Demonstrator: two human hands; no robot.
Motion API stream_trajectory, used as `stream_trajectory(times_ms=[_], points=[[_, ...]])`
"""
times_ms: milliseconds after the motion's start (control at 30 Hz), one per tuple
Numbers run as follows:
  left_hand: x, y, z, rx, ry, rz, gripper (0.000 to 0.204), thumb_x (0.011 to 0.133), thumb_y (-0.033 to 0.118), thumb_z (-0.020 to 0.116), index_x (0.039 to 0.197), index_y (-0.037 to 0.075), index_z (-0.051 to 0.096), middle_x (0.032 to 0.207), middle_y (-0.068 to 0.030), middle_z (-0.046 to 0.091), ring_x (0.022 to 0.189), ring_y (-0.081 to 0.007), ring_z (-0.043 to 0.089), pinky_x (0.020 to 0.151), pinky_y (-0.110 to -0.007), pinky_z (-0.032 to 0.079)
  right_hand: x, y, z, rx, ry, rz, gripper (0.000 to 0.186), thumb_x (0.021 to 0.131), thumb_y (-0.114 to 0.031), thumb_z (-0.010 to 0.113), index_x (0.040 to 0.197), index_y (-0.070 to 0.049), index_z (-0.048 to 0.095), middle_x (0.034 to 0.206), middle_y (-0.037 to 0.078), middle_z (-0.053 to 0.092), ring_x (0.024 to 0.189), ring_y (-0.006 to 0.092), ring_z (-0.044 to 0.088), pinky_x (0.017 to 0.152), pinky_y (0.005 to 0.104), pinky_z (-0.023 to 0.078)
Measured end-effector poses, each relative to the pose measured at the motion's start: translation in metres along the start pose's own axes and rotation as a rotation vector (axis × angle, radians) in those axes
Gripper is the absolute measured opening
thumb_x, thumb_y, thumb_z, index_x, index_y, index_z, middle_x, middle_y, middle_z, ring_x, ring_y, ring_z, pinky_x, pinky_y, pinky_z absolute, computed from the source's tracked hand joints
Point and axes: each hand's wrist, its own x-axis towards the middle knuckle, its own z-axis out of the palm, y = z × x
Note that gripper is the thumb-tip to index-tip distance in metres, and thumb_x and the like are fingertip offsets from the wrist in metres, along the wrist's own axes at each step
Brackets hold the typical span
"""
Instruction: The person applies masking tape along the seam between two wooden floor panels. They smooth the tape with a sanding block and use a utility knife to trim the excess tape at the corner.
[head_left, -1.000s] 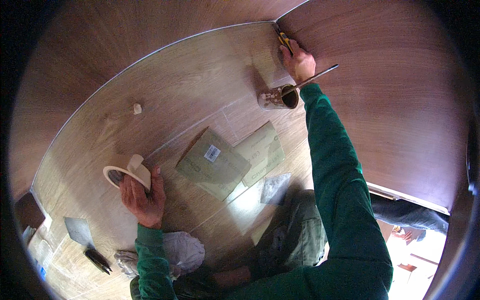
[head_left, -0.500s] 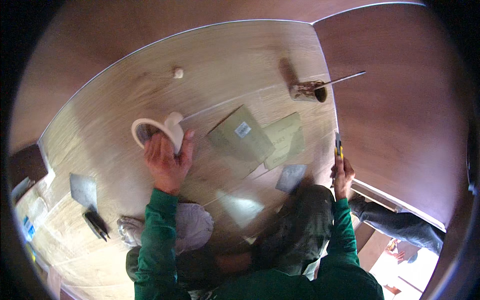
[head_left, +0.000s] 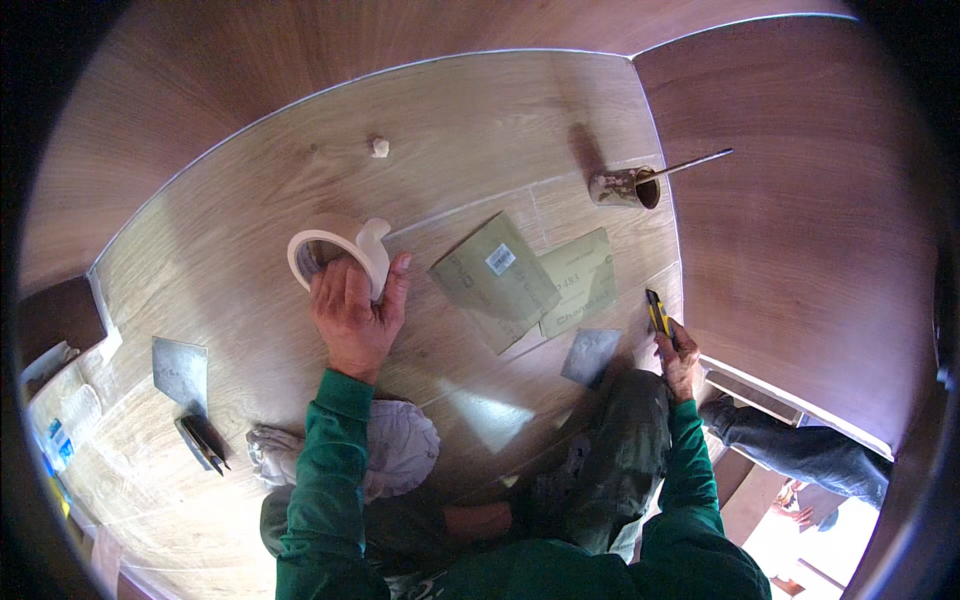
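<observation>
My left hand [head_left: 352, 325] grips a roll of cream masking tape [head_left: 376, 268], its fingers in the ring and its thumb outside. A loose curled end of tape sticks up from the roll's right side. Over by the right wall, my right hand [head_left: 682, 362] is closed around a yellow and black utility knife [head_left: 658, 314], whose tip points up and slightly left. Between the hands lie two overlapping sheets of greenish sandpaper [head_left: 496, 285], the upper one with a white label. A grey square sheet [head_left: 591, 357] lies near my right knee.
A stained cup [head_left: 612, 188] with a stick in it lies by the right wall. A crumpled white scrap [head_left: 380, 148] sits farther off. At left are another grey sheet [head_left: 180, 368], a dark clip-like object [head_left: 202, 444] and a bundled pale cloth [head_left: 403, 450]. Another person's leg [head_left: 800, 452] shows at lower right.
The knife has swung from upright beside the wall to leaning left over the floor. My left hand, still on the tape roll, appears slightly farther right as the whole view shifts.
</observation>
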Motion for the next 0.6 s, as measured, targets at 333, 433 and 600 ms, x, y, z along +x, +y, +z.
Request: stream_trajectory(times_ms=[333,433,600], points=[[-0.001,-0.002,-0.003,-0.015,0.016,-0.024,0.034,0.083,0.024,0.079,0.075,0.007,0.051,0.069,-0.0109,0.055,0.064,-0.0310,0.056,0.059,-0.044,0.040,0.008,-0.183,0.081,-0.073,-0.046,-0.586,0.020,0.084,0.001,0.072,0.105,0.000,0.072,0.095,0.014,0.071,0.079,0.0182,0.069,0.069,0.0295,0.055],[-0.004,-0.005,-0.005,-0.020,0.008,-0.028,0.024,0.085,0.018,0.078,0.090,0.002,0.061,0.076,-0.0135,0.061,0.068,-0.0339,0.060,0.063,-0.045,0.045,0.030,-0.264,0.165,-0.006,-0.227,-0.859,0.022,0.085,-0.007,0.072,0.106,-0.004,0.071,0.099,0.015,0.070,0.084,0.0309,0.070,0.072,0.0363,0.057],[0.000,0.002,-0.005,-0.019,-0.057,-0.047,0.024,0.085,0.019,0.077,0.088,0.001,0.061,0.079,-0.0150,0.062,0.070,-0.0353,0.061,0.064,-0.045,0.046,0.067,-0.343,0.273,-0.050,-0.184,-1.231,0.032,0.091,-0.019,0.062,0.119,-0.005,0.064,0.102,0.016,0.067,0.092,0.0354,0.065,0.080,0.0460,0.055]])
